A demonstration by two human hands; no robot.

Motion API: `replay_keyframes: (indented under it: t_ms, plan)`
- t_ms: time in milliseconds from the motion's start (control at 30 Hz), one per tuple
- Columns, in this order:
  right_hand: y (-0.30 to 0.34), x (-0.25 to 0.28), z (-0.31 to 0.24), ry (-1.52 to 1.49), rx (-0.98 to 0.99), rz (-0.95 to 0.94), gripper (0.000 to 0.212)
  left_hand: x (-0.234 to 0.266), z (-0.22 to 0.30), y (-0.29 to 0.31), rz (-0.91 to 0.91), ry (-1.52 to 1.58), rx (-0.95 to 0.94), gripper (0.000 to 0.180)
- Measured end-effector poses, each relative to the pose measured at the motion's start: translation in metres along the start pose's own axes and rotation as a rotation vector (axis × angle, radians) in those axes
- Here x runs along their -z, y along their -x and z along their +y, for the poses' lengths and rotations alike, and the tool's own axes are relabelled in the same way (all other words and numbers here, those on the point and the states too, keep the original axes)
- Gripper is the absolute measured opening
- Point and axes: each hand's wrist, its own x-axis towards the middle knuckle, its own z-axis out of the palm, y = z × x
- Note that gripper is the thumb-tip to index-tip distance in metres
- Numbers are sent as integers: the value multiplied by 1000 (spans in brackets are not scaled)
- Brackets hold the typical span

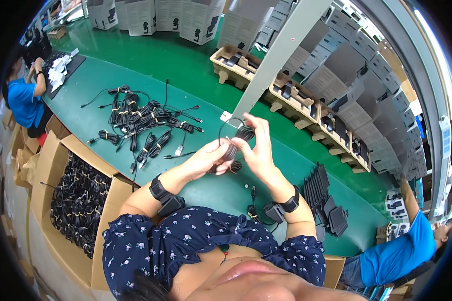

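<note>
A coiled black cable [244,133] is held up over the green table between my two hands. My left hand [210,158] has its fingers closed around the lower side of the coil. My right hand [260,153] grips the other side with thumb and fingers, and a loop of the cable arcs above the left fingers. Just below the hands, another cable bundle [235,167] is partly hidden by the left one. To the left lies a heap of black cables [135,113], many tied in bundles. One more cable [253,205] lies near my right wrist.
A cardboard box [44,210] full of cable bundles stands at the left. Black flat parts [324,193] are stacked at the right. Moulded trays [294,103] line the far side, behind a metal post [281,50]. Co-workers in blue are at the left [25,103] and right [399,251].
</note>
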Motion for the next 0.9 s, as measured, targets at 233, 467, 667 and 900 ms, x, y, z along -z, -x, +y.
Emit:
replay_keyframes:
  t_ms: [233,467,667,900]
  plan:
    - [30,11,-11,426,499,-472,63,5,-10,9,41,-182,267,30]
    - [59,34,5,193,213,-594,51,4,-22,5,-54,-376,322,21]
    - [43,73,28,492,-43,-408,30,9,-28,-5,126,-487,2,18]
    - [-21,206,140,1061,-260,390,31,8,-39,-10,152,-435,64,15]
